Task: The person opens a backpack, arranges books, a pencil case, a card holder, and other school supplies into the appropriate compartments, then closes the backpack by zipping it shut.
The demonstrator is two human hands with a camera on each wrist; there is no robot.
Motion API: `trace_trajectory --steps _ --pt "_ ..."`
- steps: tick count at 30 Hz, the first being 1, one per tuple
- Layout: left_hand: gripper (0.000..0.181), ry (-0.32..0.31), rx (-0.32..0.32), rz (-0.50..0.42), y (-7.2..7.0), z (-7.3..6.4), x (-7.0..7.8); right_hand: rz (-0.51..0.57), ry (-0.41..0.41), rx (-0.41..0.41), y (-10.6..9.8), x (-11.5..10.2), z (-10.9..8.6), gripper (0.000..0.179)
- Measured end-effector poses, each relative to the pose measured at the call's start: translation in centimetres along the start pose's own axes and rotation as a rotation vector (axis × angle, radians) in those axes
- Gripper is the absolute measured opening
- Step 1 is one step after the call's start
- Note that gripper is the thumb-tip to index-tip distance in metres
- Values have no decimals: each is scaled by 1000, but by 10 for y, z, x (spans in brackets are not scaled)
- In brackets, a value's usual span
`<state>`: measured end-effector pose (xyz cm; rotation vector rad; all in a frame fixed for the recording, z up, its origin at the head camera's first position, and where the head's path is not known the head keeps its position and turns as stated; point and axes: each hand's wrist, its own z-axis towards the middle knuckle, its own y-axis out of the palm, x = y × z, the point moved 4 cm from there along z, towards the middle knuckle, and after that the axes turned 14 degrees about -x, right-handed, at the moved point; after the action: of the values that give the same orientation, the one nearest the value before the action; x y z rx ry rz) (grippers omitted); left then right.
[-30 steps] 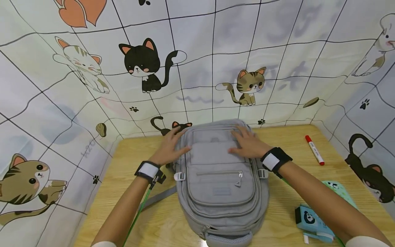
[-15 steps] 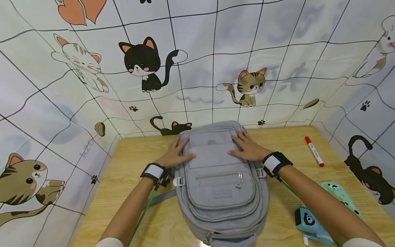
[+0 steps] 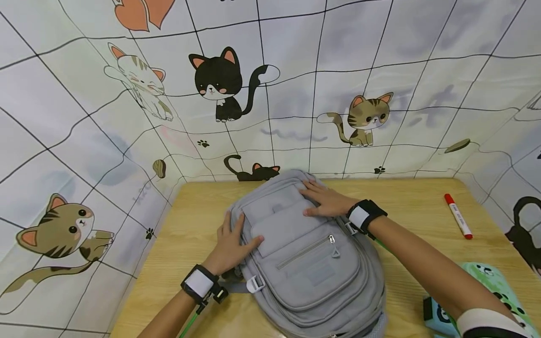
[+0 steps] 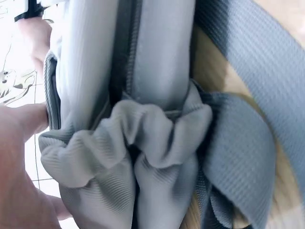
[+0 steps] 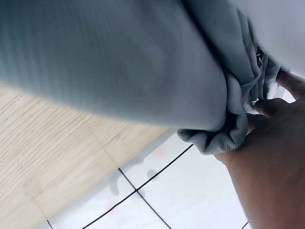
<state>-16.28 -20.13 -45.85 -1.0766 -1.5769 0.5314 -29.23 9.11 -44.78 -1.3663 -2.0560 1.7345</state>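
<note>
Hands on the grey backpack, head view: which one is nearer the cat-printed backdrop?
The right hand, its fingers by the far end of the backpack; the left hand lies nearer the camera, along the backpack's left side.

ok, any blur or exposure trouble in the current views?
Head: fairly even light, backpack mostly crisp. Left wrist: backdrop beyond the left hand blown nearly white. Right wrist: nearest backpack panel soft, right hand shadowed at the fingers.

No lettering can be read. The patch (image 3: 322,274) on the front of the grey backpack (image 3: 306,260) is too faint, and the print on the red-capped marker (image 3: 458,217), right of the backpack, too small.
</note>
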Motion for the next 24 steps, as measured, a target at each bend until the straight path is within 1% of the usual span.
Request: trace_trajectory --steps 2,4,6,8,9,11,13,14,15,17,18,20,22,23,24 --pt "98 -2 -1 21 -2 -3 4 -4 -7 1 -2 -2 -1 75" --pt "97 -14 -15 84 -7 -3 9 -13 -12 7 -2 -4 -6 75" --pt "96 -2 -7 175 -20 0 18 -12 -13 23 -3 -7 -15 75" --pt "95 16 0 265 -37 11 30 -16 -8 52 -3 -11 -29 76" --pt "95 32 1 311 -47 20 34 -8 5 62 -2 -14 -38 78" --pt "93 116 -28 383 -62 46 50 7 53 84 3 -16 -64 81" --pt "92 195 -107 421 -74 73 63 16 99 91 13 -21 -89 86" --pt "93 230 -144 440 -77 87 67 20 122 90 20 -24 -101 89" --pt "93 251 -190 450 -78 100 69 31 148 79 28 -27 -112 91" --pt "98 270 -290 413 -74 124 70 42 176 68 47 -31 -131 95" --pt "102 265 -330 397 -69 136 69 46 188 61 56 -33 -138 96" --pt "107 248 -403 373 -55 157 63 60 209 51 71 -35 -149 96" --pt "110 233 -473 344 -41 172 61 67 214 46 81 -35 -156 94" --pt "111 240 -499 336 -35 176 63 70 217 44 83 -35 -158 92" --pt "111 234 -510 348 -30 180 64 71 222 41 84 -35 -161 92"
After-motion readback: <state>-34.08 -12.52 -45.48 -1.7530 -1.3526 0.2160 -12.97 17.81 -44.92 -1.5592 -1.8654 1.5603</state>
